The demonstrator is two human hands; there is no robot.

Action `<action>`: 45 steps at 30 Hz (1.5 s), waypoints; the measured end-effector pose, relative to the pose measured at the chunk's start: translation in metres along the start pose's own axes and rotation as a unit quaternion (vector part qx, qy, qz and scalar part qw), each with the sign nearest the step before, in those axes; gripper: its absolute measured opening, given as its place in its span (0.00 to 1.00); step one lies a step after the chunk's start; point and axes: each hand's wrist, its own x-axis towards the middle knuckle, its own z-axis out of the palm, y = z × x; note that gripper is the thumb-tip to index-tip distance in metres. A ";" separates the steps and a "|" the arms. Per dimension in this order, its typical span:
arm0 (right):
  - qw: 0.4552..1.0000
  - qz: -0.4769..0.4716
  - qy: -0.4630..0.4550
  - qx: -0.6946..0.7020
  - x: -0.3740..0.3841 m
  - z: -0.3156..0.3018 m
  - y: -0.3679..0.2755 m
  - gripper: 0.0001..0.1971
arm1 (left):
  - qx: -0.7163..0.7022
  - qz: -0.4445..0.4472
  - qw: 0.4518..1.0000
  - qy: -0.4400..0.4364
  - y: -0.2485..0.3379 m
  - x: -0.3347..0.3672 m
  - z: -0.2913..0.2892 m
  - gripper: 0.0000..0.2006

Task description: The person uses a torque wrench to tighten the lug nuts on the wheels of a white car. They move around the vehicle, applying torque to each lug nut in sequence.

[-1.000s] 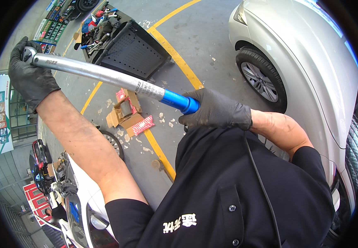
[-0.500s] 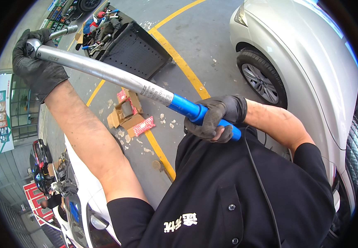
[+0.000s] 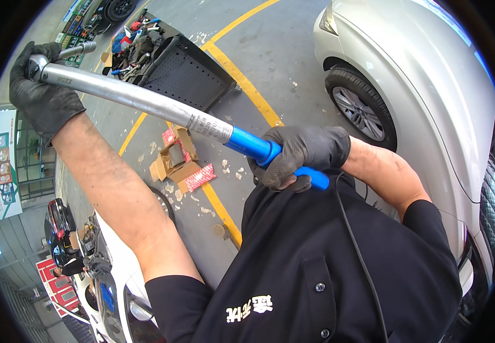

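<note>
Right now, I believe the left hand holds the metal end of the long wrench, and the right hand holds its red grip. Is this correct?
Not quite: the grip is blue, not red, as the head view shows. The rest is right: the left hand holds the metal end of the long wrench, and the right hand holds the grip.

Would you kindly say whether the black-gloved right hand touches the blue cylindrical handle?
Touching; the head view shows the right hand wrapped around the blue handle.
</note>
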 end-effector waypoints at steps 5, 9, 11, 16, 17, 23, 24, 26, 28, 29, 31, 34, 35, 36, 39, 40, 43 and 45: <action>0.986 0.022 -0.118 0.115 0.007 -0.014 0.016 0.08 | -0.053 -0.030 0.998 -0.026 -0.006 0.007 0.002 0.10; 0.985 0.022 -0.133 0.109 0.008 -0.015 0.015 0.09 | -0.015 -0.014 0.999 -0.028 -0.010 0.005 0.001 0.11; 0.983 0.019 -0.138 0.118 0.007 -0.016 0.015 0.09 | -0.024 -0.030 0.999 -0.039 -0.012 0.010 -0.003 0.11; 0.984 0.020 -0.129 0.118 0.008 -0.016 0.016 0.09 | -0.013 -0.044 0.997 -0.057 -0.021 0.023 -0.015 0.11; 0.984 0.019 -0.129 0.121 0.008 -0.017 0.017 0.09 | -0.013 -0.056 0.997 -0.051 -0.021 0.022 -0.013 0.10; 0.987 0.026 -0.114 0.111 0.006 -0.016 0.014 0.10 | 0.019 -0.057 0.997 -0.049 -0.025 0.023 -0.013 0.10; 0.988 0.026 -0.110 0.106 0.006 -0.016 0.015 0.10 | 0.003 -0.080 0.996 -0.036 -0.025 0.024 -0.012 0.10; 0.989 0.028 -0.105 0.096 0.005 -0.018 0.019 0.11 | -0.004 -0.110 0.994 -0.011 -0.021 0.022 -0.005 0.10; 0.991 0.025 -0.087 0.093 0.003 -0.015 0.016 0.11 | 0.002 -0.123 0.992 0.003 -0.019 0.020 -0.001 0.10; 0.992 0.023 -0.079 0.091 0.002 -0.014 0.015 0.11 | -0.001 -0.129 0.992 0.006 -0.019 0.022 -0.002 0.10; 0.992 0.020 -0.084 0.092 0.003 -0.016 0.017 0.11 | 0.002 -0.135 0.991 0.006 -0.020 0.026 -0.004 0.10; 0.991 0.021 -0.091 0.097 0.002 -0.018 0.020 0.12 | 0.014 -0.137 0.990 0.000 -0.023 0.028 -0.007 0.10; 0.990 0.022 -0.094 0.099 0.002 -0.018 0.020 0.12 | 0.013 -0.139 0.990 0.003 -0.022 0.025 -0.005 0.10; 0.991 0.021 -0.088 0.097 0.003 -0.018 0.021 0.12 | 0.013 -0.140 0.990 0.005 -0.021 0.022 -0.003 0.09; 0.993 0.016 -0.074 0.091 0.003 -0.017 0.021 0.12 | 0.026 -0.136 0.990 0.029 -0.020 0.015 0.005 0.09; 0.993 0.015 -0.071 0.089 0.003 -0.015 0.020 0.12 | 0.020 -0.143 0.989 0.037 -0.019 0.011 0.008 0.08; 0.994 0.020 -0.068 0.081 0.003 -0.017 0.018 0.11 | 0.021 -0.152 0.987 0.044 -0.019 0.006 0.013 0.08; 0.995 0.017 -0.061 0.076 -0.001 -0.020 0.018 0.10 | 0.045 -0.152 0.987 0.026 -0.025 0.001 0.017 0.10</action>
